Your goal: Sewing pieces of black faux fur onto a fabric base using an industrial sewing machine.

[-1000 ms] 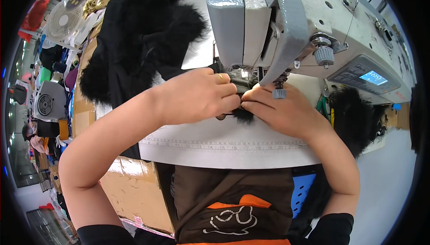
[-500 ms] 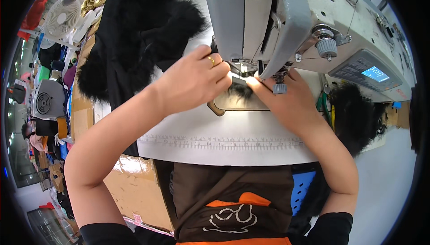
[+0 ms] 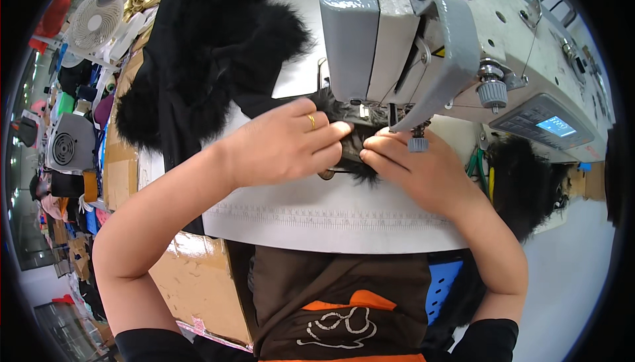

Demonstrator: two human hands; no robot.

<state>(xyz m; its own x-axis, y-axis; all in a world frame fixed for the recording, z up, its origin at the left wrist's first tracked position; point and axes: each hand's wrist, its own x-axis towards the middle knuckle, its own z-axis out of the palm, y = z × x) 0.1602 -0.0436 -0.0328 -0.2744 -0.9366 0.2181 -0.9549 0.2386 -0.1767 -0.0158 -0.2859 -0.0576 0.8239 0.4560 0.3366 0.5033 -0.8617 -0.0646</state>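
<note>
A piece of black fur trim [image 3: 362,169] lies on the white table just in front of the needle area of a grey and white sewing machine [image 3: 351,38]. My left hand [image 3: 291,142], with a gold ring on one finger, pinches the trim's left part between thumb and fingertips. From the other side my right hand [image 3: 420,169] grips its right part, with the fingertips close to the left hand's. A dark fabric band joins the trim at the left, running behind my left hand. The machine's head partly hides the fur's far edge.
A heap of black fabric and fur [image 3: 225,57] covers the table's left side. Green-handled scissors [image 3: 477,161] and more black fur [image 3: 522,183] lie at the right, below the machine's control panel [image 3: 549,124]. A ruler scale [image 3: 317,221] runs along the near edge.
The fur trim has come nearer to me and spreads over the lit metal plate that showed before. My hands have shifted slightly toward me, and my left fingers have tilted down.
</note>
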